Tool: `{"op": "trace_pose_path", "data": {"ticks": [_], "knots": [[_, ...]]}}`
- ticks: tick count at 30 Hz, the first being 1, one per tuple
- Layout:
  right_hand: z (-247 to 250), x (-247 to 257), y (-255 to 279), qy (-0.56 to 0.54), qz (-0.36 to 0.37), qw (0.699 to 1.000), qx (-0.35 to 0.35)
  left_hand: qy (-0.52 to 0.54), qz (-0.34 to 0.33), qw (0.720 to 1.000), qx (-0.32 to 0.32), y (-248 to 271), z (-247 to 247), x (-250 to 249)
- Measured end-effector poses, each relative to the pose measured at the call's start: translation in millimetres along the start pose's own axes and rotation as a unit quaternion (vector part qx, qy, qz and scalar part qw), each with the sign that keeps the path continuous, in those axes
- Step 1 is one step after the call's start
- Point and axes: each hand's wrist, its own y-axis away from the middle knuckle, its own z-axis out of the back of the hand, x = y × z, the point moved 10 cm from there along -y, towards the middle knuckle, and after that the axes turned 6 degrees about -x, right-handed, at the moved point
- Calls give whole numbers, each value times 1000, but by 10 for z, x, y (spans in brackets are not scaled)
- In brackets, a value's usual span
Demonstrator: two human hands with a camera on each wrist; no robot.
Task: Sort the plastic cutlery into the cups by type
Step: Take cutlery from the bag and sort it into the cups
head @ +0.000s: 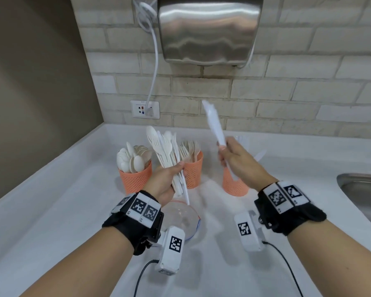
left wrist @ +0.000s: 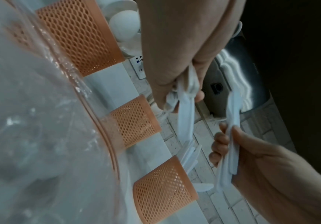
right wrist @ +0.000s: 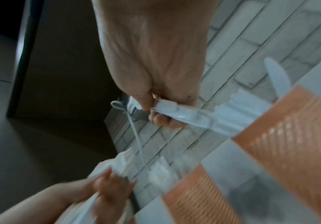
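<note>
Three orange mesh cups stand in a row on the white counter: the left cup [head: 135,181] is full of spoons, the middle cup [head: 194,174] holds forks, and the right cup [head: 234,187] holds knives [head: 260,155]. My left hand [head: 176,170] grips a mixed bundle of white cutlery [head: 165,146] above a clear bowl [head: 186,219]. My right hand [head: 223,147] pinches white knives [head: 213,123] by the handles, blades pointing up, just above the right cup. In the right wrist view the thumb [right wrist: 144,98] presses on the knife handles [right wrist: 176,110].
A steel sink [head: 360,183] lies at the right edge. A hand dryer [head: 208,28] hangs on the brick wall above the cups, with its cord running to an outlet [head: 145,109]. A brown wall closes the left side.
</note>
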Motion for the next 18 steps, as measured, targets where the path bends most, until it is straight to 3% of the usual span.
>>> {"op": "trace_pose_path", "data": {"ticks": [3,6,10,14,18], "knots": [[393,-27,-212,5,25,996,-88,16,11,999,30,13,-84,-12],[578,-210,-342,-7,1,991,-136,23,11,998,57,54,-176,-62],[496,-774,-382,58,-109,985,-118,15,10,996,84,113,-236,-113],[443,-955,-398,149,-131,975,-104,-5,29,995,98,103,-217,-80],[529,-473,-368,178,-11,965,-194,-4,30,995,90,68,-183,-64]]}}
